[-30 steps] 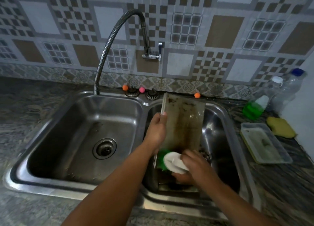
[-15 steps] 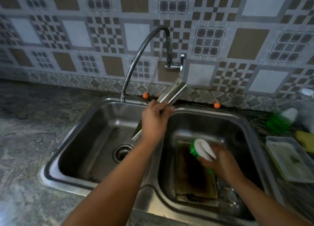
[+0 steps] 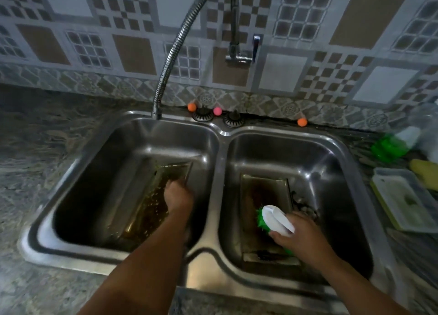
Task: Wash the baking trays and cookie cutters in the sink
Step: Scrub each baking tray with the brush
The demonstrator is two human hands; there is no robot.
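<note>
Metal baking tray (image 3: 151, 196), brown with dirt, lies in the left bowl of the sink (image 3: 214, 172). The left hand (image 3: 179, 197) holds its right edge with curled fingers. A second dirty tray (image 3: 265, 194) lies in the right bowl. Over it, the right hand (image 3: 301, 235) grips a scrub brush (image 3: 275, 221) with a white handle and green bristles. A bendy tap (image 3: 175, 47) curves above. On the bench (image 3: 35, 130) at the right sit a green bottle (image 3: 391, 145) and a plastic box (image 3: 403, 197).

Left basin: a stained baking tray (image 3: 151, 196) is held by the left hand (image 3: 178, 197).
Right basin: a scrub brush (image 3: 275, 222) is gripped by the right hand (image 3: 299, 235) over a second tray (image 3: 263, 196).
</note>
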